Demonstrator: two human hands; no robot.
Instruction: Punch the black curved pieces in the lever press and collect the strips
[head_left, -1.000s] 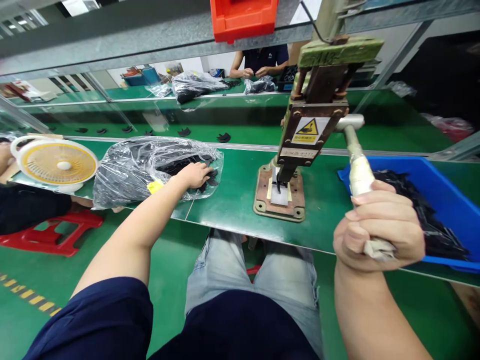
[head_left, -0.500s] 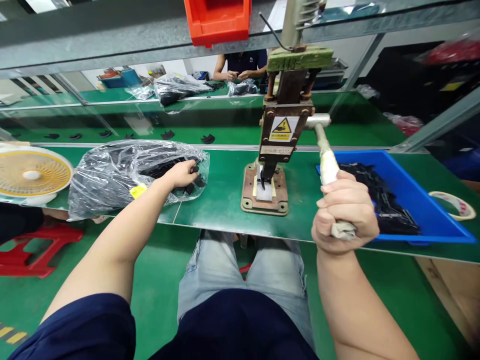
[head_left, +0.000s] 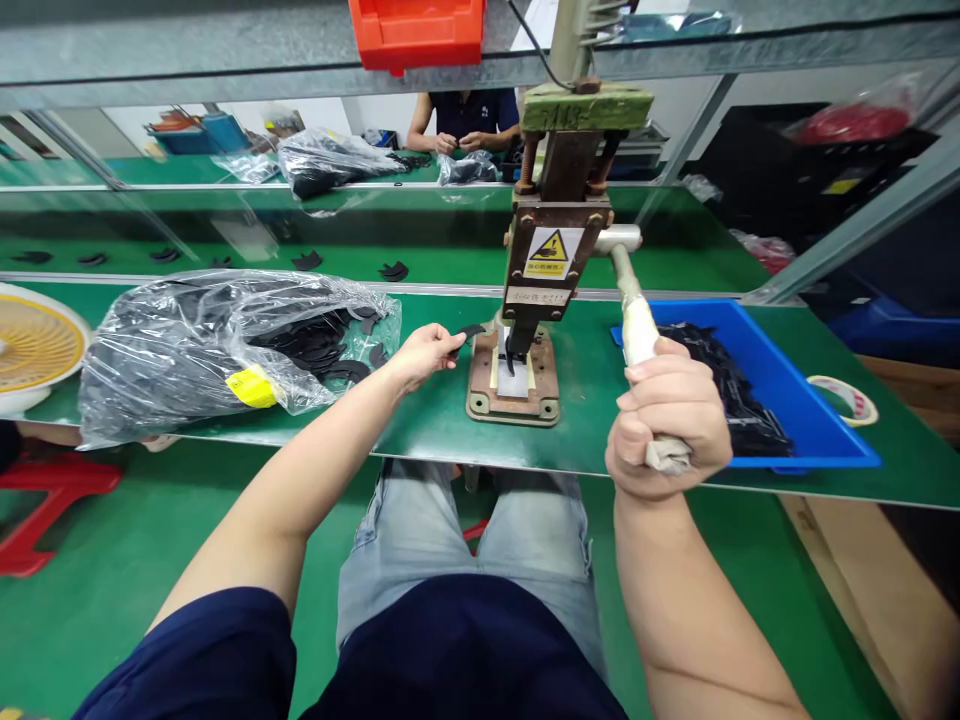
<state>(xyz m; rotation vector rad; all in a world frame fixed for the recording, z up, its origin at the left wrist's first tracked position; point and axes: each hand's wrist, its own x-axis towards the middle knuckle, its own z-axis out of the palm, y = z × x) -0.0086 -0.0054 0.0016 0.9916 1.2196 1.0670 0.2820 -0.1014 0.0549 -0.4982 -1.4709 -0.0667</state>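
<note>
My left hand [head_left: 429,356] pinches a curved black piece [head_left: 471,331] and holds it just left of the hand press [head_left: 541,255]. Fingers of my right hand [head_left: 670,420] wrap around the press's taped lever handle [head_left: 639,325]. Under the ram, a dark part [head_left: 510,356] shows over the light block on the press's base plate [head_left: 513,408]; whether it is a loose piece or tooling I cannot tell. An open clear plastic bag [head_left: 172,350] of similar black pieces [head_left: 311,345] lies left of my left hand.
Right of the press stands a blue tray [head_left: 821,440] with black pieces, beside a tape roll [head_left: 847,400]. A fan [head_left: 37,345] lies at the left. Several black pieces [head_left: 393,271] sit along the far strip. Overhead hangs a red bin [head_left: 418,35]; a co-worker [head_left: 465,125] sits opposite.
My left hand has come out of the plastic bag with a black piece and moved right, close to the press. My right hand keeps its grip on the lever. The view has shifted slightly.
</note>
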